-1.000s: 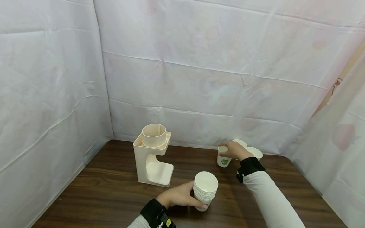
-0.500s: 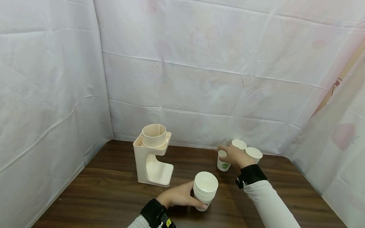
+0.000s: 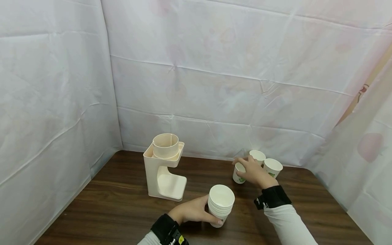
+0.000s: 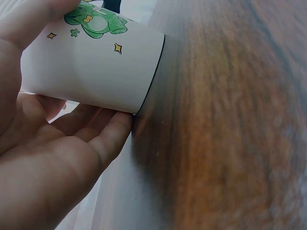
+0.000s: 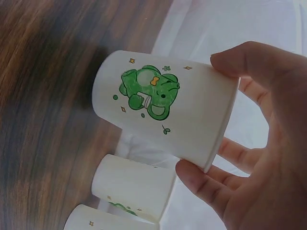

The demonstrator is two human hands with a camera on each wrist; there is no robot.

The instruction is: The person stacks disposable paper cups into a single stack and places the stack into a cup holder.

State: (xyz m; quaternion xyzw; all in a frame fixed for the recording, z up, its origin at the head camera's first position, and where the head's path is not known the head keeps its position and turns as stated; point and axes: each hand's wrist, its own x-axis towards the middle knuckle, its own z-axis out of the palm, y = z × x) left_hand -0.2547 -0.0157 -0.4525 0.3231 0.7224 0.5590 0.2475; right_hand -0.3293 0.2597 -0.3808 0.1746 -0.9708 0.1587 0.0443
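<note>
My left hand [image 3: 196, 211] grips a stack of white paper cups [image 3: 221, 200] near the table's front, thumb on one side and fingers on the other. Up close in the left wrist view, the lowest cup [image 4: 91, 67] shows a green cartoon print and its base right at the tabletop. Farther back on the right, my right hand [image 3: 255, 173] holds a single paper cup [image 5: 144, 100] near its rim, thumb and fingers on opposite sides. This cup stands upright. Beside it are two more upright paper cups, one behind [image 3: 258, 156] and one to the right [image 3: 272, 166].
A cream plastic stand [image 3: 150, 173] with a round open holder [image 3: 165, 146] on top stands left of the middle. The dark wood table [image 3: 107, 204] ends at white curtains [image 3: 196, 102] at the back and sides.
My right hand has drawn its cup slightly toward me, apart from the other two cups, then shifted a little to the right. My left hand and the stack have stayed put.
</note>
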